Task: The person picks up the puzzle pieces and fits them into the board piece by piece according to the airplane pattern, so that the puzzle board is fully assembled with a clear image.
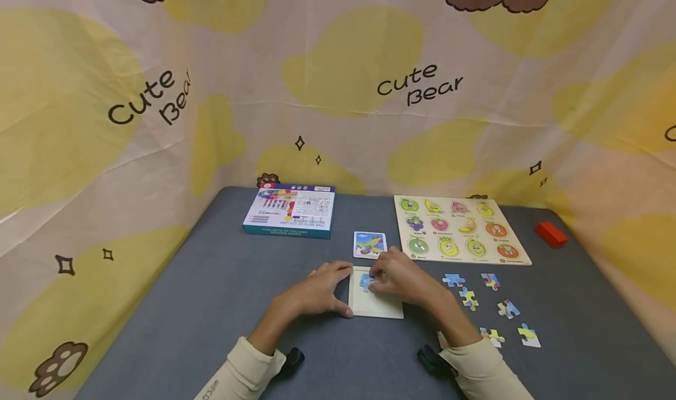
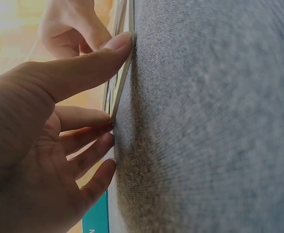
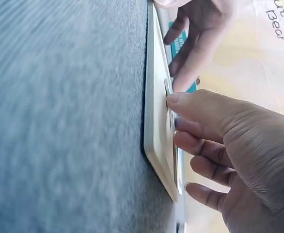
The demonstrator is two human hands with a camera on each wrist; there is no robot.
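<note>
A small pale square puzzle tray with a raised rim lies on the dark grey table. My left hand spans its left side, thumb by the near corner and fingertips by the far corner. In the left wrist view the fingers press lightly against the tray's edge. Over the tray, my right hand pinches a blue jigsaw piece between thumb and fingers, low against the tray floor. The right wrist view shows the right thumb at the piece's edge; the other fingers partly hide it.
Several loose jigsaw pieces lie to the right, some beside my right forearm. Behind the tray is a picture card with a yellow plane. Farther back stand a flat boxed set, a fruit board and a red block.
</note>
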